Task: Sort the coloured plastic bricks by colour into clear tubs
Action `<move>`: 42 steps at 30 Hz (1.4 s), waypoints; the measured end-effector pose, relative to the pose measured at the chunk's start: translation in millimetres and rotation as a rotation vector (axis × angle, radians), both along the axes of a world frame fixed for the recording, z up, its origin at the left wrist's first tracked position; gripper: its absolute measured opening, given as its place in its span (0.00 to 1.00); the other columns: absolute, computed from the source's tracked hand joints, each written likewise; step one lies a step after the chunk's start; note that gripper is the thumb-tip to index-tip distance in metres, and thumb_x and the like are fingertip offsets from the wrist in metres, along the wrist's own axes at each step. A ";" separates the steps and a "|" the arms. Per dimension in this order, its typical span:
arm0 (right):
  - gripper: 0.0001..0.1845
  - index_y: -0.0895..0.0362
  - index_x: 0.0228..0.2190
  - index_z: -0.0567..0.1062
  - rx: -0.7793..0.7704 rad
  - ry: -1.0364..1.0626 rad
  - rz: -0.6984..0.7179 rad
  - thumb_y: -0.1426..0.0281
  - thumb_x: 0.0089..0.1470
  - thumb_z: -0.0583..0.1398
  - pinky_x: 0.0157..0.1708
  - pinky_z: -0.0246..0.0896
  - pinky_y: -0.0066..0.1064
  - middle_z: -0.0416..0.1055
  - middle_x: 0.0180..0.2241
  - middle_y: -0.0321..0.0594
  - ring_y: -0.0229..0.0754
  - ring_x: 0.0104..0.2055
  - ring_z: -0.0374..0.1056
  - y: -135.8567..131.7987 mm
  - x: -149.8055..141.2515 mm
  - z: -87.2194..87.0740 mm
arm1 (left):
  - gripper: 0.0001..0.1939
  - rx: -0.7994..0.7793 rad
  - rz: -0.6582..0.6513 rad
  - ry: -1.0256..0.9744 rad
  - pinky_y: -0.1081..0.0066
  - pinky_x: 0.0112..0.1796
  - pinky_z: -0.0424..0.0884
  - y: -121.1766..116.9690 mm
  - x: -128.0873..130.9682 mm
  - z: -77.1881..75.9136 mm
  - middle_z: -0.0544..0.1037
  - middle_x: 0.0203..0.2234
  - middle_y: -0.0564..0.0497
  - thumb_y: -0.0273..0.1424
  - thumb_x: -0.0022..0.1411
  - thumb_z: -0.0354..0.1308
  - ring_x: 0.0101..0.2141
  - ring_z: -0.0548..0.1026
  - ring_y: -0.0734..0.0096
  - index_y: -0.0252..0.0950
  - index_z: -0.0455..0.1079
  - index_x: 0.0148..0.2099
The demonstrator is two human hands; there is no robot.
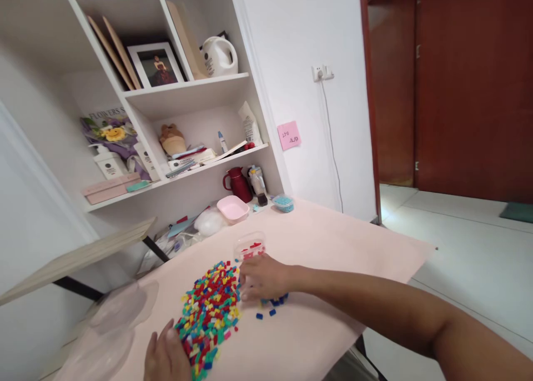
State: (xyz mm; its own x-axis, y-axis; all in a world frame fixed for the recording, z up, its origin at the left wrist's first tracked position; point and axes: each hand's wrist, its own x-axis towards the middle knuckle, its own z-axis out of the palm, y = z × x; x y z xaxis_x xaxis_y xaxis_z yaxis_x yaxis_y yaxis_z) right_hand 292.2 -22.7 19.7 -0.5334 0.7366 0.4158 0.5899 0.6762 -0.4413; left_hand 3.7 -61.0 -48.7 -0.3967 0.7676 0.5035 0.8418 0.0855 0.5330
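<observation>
A spread heap of small multicoloured plastic bricks (214,295) lies on the pink tabletop. My left hand (167,354) rests against its near left edge, fingers stretched out, with no brick visible in it. At the heap's right edge is my right hand (263,279), its fingers curled down and drawn together; what they hold, if anything, is hidden. Just behind that hand stands a clear container (250,246) with red pieces inside. A small group of blue bricks (277,301) lies partly under my right hand, with a few loose ones nearer me.
A tub of light blue beads (283,203) and a pink basin (233,209) stand at the table's back. Clear plastic lids or trays (120,314) lie at the left. Behind are a dark red jug (239,184) and a white shelf unit (187,95).
</observation>
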 end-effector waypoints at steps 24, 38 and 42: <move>0.16 0.52 0.46 0.74 0.153 -0.329 -0.071 0.74 0.56 0.58 0.43 0.52 0.35 0.72 0.45 0.43 0.47 0.47 0.65 -7.1 -10.0 -11.4 | 0.22 -0.011 0.093 -0.191 0.59 0.58 0.61 -8.5 20.3 15.0 0.70 0.58 0.49 0.41 0.69 0.37 0.58 0.66 0.60 0.45 0.71 0.51; 0.06 0.55 0.30 0.80 0.055 -0.339 -0.177 0.72 0.51 0.61 0.39 0.53 0.33 0.77 0.35 0.42 0.46 0.43 0.67 -4.7 -47.6 -18.5 | 0.22 -0.165 0.024 -0.148 0.55 0.59 0.58 -12.4 21.3 19.9 0.68 0.59 0.47 0.41 0.68 0.38 0.60 0.64 0.59 0.45 0.69 0.54; 0.05 0.53 0.29 0.80 0.070 -0.282 -0.223 0.72 0.51 0.63 0.38 0.53 0.32 0.78 0.33 0.39 0.44 0.41 0.68 7.2 -36.7 -4.1 | 0.21 -0.222 0.009 -0.142 0.55 0.59 0.58 -13.0 17.1 20.7 0.67 0.60 0.47 0.41 0.67 0.41 0.61 0.64 0.59 0.45 0.69 0.54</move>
State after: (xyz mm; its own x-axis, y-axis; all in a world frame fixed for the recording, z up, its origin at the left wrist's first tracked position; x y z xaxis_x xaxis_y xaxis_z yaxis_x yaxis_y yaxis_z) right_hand 255.5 -15.5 15.6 -0.4637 0.8229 0.3284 0.8182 0.5400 -0.1976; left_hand 20.8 -74.0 -28.0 -0.4584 0.8493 0.2617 0.7585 0.2204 0.6132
